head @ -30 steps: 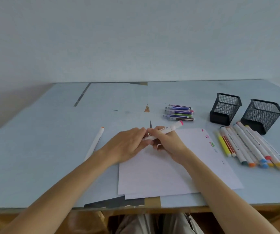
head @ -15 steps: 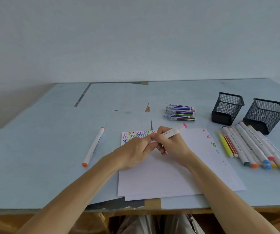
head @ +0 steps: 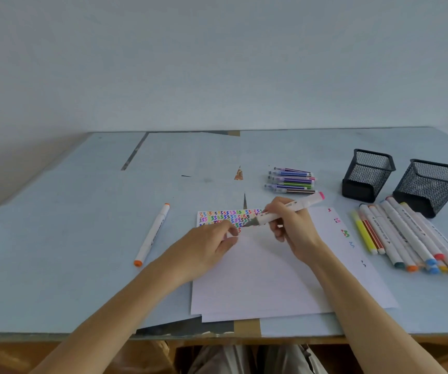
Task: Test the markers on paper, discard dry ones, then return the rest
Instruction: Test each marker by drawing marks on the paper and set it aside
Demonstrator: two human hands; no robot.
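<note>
Now the worktop (head: 55,238) carries the paper (head: 258,271), its far left corner filled with coloured squiggles that the hands hid a second ago. The right hand (head: 293,233) grips the pink-ended marker (head: 290,209), tip bared over those squiggles. The left hand (head: 206,247) has drawn away, fingers curled, seemingly pinching its cap, so a test stroke likely follows.

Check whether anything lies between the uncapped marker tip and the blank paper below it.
Nothing visible does. The right hand holds the marker, tip over the paper by the squiggle rows. The left hand sits just left of it, fingertips pinched, perhaps on the cap.
</note>
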